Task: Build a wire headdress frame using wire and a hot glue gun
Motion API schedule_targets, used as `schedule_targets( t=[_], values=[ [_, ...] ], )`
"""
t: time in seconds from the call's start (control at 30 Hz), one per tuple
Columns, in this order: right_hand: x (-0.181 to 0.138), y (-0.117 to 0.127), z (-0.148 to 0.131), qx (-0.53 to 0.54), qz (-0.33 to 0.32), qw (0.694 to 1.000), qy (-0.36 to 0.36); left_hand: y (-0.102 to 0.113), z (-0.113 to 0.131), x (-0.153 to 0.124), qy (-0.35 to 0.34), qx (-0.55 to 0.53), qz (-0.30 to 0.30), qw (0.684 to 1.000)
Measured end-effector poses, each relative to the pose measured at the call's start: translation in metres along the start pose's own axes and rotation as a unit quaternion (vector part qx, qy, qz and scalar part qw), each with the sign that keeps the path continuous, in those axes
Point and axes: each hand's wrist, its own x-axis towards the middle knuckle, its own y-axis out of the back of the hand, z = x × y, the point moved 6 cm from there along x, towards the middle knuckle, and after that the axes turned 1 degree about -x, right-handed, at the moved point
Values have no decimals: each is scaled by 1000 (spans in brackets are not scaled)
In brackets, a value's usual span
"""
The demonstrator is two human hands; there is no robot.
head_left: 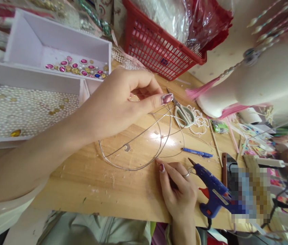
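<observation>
A frame of thin silver wire [131, 169], bent into loops and crossing arcs, stands over the table between my hands. My left hand [133, 92] reaches across from the left and pinches the top of the wire frame between thumb and fingers. A finer strand shows near its curled fingers. Low on the frame's right side, my right hand [178, 183] has thumb and forefinger closed on the wire at a joint. Its other fingers are curled, and a ring sits on one. Just beyond the frame lie scissors [188, 117] with pale handles and a blue pen [197, 152].
A blue glue gun [214, 187] lies right of my right hand, near a phone [225, 163]. White boxes at left hold pearl beads [31, 109] and pink gems [84, 61]. A red basket [159, 51] and a white mannequin head [256, 81] stand behind; a bead string [201, 122] lies nearby.
</observation>
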Motion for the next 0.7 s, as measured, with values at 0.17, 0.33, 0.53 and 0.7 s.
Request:
schedule_targets(
  t=[0.17,0.33,0.53,0.7],
  values=[
    [0,-1,1,-5,1,1000,-4,0,1,0,2,-11,3,1000],
    [1,0,0,-21,9,1000,-3,0,1,1,6,-13,6,1000],
    [1,-1,0,-17,3,1000,-2,0,-1,0,8,-2,3,1000],
    [2,-1,0,-13,-1,1000,0,0,-1,-1,17,-1,11,1000]
  ],
)
